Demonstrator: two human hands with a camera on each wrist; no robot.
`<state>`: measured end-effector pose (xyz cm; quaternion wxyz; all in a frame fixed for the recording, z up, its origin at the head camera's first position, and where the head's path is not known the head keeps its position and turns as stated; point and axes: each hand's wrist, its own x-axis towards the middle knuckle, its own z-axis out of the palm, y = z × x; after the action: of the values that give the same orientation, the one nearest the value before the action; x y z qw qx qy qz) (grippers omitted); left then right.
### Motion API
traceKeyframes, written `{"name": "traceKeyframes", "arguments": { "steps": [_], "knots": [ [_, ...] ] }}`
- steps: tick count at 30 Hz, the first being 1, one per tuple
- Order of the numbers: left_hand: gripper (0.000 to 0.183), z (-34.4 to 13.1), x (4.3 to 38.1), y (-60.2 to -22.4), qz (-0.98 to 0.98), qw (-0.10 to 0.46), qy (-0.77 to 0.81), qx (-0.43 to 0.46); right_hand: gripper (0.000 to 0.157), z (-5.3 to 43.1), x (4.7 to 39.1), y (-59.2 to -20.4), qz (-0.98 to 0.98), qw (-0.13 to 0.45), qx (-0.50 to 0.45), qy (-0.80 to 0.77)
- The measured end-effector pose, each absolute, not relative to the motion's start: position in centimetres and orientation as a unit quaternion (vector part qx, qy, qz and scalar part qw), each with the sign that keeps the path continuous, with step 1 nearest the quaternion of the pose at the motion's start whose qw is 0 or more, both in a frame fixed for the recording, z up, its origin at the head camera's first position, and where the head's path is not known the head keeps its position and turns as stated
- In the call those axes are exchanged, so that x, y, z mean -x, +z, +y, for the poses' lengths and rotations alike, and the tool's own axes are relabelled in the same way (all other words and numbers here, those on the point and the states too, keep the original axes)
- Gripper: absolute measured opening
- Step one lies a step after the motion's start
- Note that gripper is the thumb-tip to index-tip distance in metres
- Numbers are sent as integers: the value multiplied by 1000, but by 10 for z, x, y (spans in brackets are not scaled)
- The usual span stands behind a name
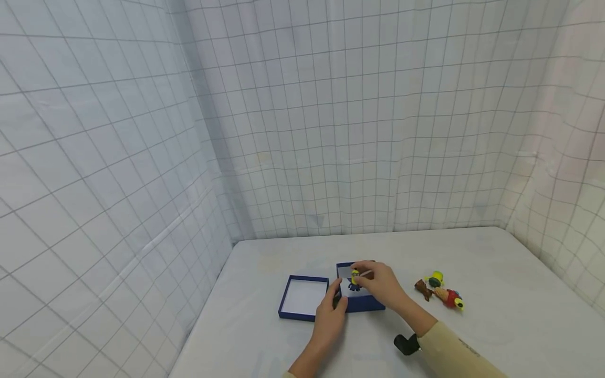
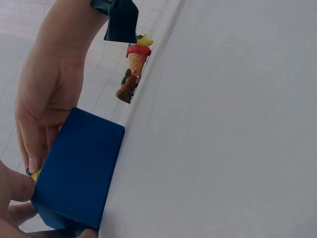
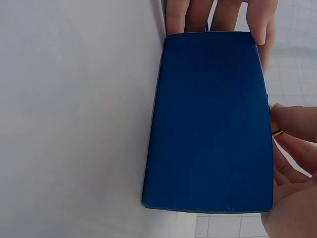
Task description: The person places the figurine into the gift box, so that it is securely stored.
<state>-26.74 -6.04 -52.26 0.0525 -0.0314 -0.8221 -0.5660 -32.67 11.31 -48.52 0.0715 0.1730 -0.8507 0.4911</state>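
An open blue box (image 1: 364, 304) with a white inside stands on the table in the head view; its plain blue side fills much of the right wrist view. My left hand (image 1: 329, 317) holds the box at its left end, thumb near the front corner and fingers along the end wall. Over the box opening, my right hand (image 1: 382, 283) pinches a small yellow figurine (image 1: 355, 276) with a dark blue lower part. Only a sliver of this figurine (image 3: 274, 121) shows past the box edge in the right wrist view.
The matching shallow lid (image 1: 303, 297), white inside, lies left of the box. Right of my right arm lie a brown figurine (image 1: 423, 289), a yellow and green one (image 1: 436, 279) and a cone-shaped one with red (image 1: 452, 298). White gridded sheets (image 1: 307, 131) hang around the table.
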Motion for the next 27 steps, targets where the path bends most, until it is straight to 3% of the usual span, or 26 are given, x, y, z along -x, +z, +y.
{"name": "traceKeyframes", "arguments": {
  "steps": [27],
  "knots": [
    [48,-62,267,-523,-811,48,-581,55,30,111,336,-483,-868,-10,-278,411]
  ]
}}
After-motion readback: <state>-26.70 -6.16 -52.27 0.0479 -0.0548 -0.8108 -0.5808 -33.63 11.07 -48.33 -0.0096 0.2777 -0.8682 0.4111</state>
